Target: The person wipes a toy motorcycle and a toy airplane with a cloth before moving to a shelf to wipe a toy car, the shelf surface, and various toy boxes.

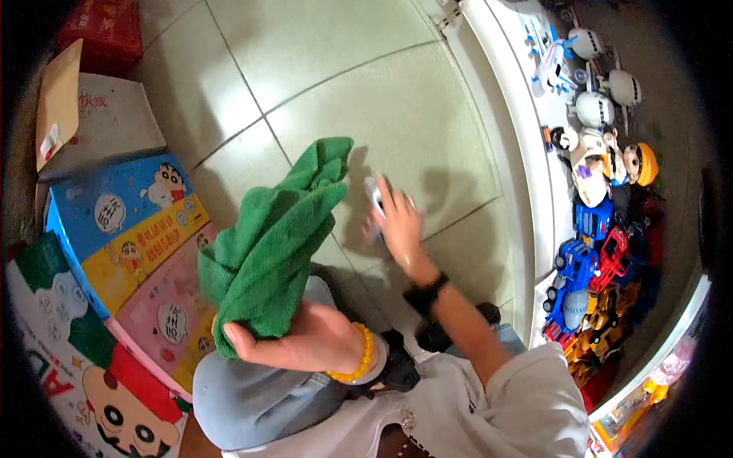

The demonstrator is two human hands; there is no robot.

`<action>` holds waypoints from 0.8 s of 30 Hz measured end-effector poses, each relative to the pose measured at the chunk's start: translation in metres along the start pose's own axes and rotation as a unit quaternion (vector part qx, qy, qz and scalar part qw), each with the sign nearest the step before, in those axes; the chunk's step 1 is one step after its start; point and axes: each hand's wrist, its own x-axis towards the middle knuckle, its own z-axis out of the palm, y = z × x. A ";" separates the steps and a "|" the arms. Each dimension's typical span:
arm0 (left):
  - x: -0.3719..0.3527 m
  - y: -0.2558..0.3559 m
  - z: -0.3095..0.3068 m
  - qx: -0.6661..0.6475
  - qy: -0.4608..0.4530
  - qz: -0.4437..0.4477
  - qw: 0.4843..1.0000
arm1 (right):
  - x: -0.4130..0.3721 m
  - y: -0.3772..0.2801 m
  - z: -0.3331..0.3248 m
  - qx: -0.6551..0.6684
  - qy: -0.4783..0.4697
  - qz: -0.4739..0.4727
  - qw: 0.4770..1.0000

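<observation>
A green cloth [282, 237] is bunched in my left hand [305, 340], the thumb pressed along its lower end and the rest rising over the floor. My right hand [401, 229] grips a small white and grey object [376, 195], partly hidden by the fingers and smeared by motion. I cannot tell its kind. It is just right of the cloth's upper end, with the two apart. A yellow bead bracelet [359, 353] circles my left wrist and a black band [426, 291] my right one.
On the right, a white shelf [496, 91] holds toy planes [551, 65], a figure in a yellow cap [640, 164], and blue [576, 259], red and yellow toy vehicles. Printed cartoon boxes [137, 237] and a grey-white carton [114, 122] stand left. Pale floor tiles [321, 53] lie between.
</observation>
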 end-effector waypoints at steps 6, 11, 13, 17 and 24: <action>-0.029 0.001 -0.001 -0.011 -0.026 0.052 0.998 | 0.145 -0.040 -0.087 0.060 0.044 0.029 0.997; -0.057 -0.008 -0.005 -0.012 -0.081 0.068 0.994 | 0.085 0.044 -0.168 0.165 0.147 0.047 0.974; -0.074 -0.012 -0.001 -0.012 -0.080 0.075 0.994 | 0.049 0.082 -0.172 0.127 0.112 0.035 0.985; -0.107 -0.009 0.007 -0.018 -0.134 0.064 0.989 | 0.004 0.119 -0.196 0.145 -0.004 0.038 0.989; -0.153 0.005 0.002 -0.056 -0.296 -0.024 0.953 | -0.033 0.111 -0.270 0.153 -0.098 -0.088 0.979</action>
